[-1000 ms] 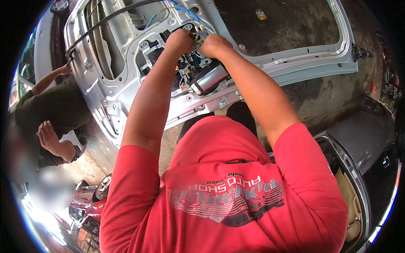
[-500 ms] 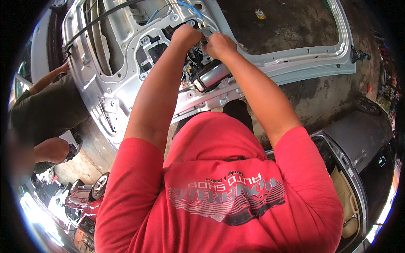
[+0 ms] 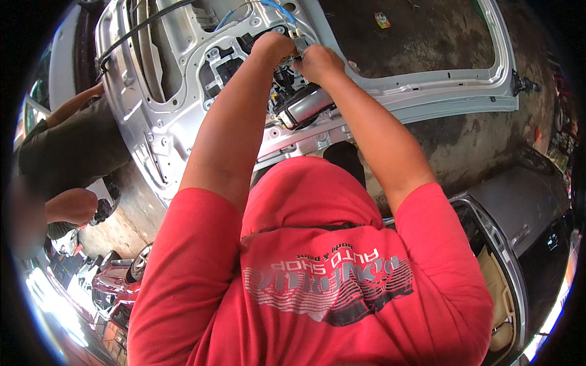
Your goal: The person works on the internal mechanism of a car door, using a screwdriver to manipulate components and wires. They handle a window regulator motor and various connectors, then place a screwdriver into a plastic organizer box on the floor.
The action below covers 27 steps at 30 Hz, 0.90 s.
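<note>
A silver car door shell lies in front of me. My left hand is closed over a black-and-metal mechanism in its panel. Close beside it, my right hand is closed too, its fingertips meeting the left hand's at a small grey metal part. Whatever the fingertips pinch is hidden. Below the hands sits a silver and black cylinder, at the panel's near edge. A blue-sleeved cable runs from the mechanism toward the far side.
A black cable crosses the panel's far left. Another person in dark clothes is at the left, an arm reaching to the door's edge. A dark grey car stands at the right, a red car lower left. A wrapper lies on the floor.
The view has shifted slightly. Both hands stay closed together at the same spot on the mechanism, with only a small shift of the fingers.
</note>
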### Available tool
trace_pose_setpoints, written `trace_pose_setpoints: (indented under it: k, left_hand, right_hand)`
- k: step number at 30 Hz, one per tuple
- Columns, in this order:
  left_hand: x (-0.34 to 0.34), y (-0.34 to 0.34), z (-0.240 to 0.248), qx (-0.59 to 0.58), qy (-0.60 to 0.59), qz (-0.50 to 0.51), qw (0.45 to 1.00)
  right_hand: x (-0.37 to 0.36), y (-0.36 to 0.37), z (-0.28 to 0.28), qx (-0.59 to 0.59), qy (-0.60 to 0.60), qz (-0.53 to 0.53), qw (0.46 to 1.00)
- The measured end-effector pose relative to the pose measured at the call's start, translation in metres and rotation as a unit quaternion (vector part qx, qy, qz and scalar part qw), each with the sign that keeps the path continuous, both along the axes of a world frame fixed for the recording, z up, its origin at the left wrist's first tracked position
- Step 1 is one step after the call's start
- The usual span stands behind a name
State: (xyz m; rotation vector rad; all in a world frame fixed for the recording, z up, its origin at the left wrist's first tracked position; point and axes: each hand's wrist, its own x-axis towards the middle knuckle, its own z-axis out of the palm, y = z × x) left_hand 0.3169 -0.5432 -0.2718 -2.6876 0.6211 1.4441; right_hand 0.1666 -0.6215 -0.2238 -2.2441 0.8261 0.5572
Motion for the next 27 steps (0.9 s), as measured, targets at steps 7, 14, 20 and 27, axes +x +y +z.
trace_pose_setpoints:
  k: [7,14,20,27]
  left_hand:
    - [0.016,0.016,-0.03,0.03,-0.03,0.0,0.999]
    - [0.004,0.019,0.021,-0.01,-0.082,-0.065,0.994]
    - [-0.066,0.071,0.116,-0.195,-0.088,-0.013,0.977]
    - [-0.165,0.127,0.148,-0.192,-0.183,-0.14,0.954]
  right_hand:
    - [0.004,0.011,0.001,0.01,-0.018,0.034,0.999]
    - [-0.004,-0.003,0.002,0.041,-0.035,0.049,0.997]
    - [-0.1,-0.038,-0.015,0.148,-0.154,0.017,0.977]
    - [-0.136,-0.012,0.039,0.232,-0.121,-0.029,0.965]
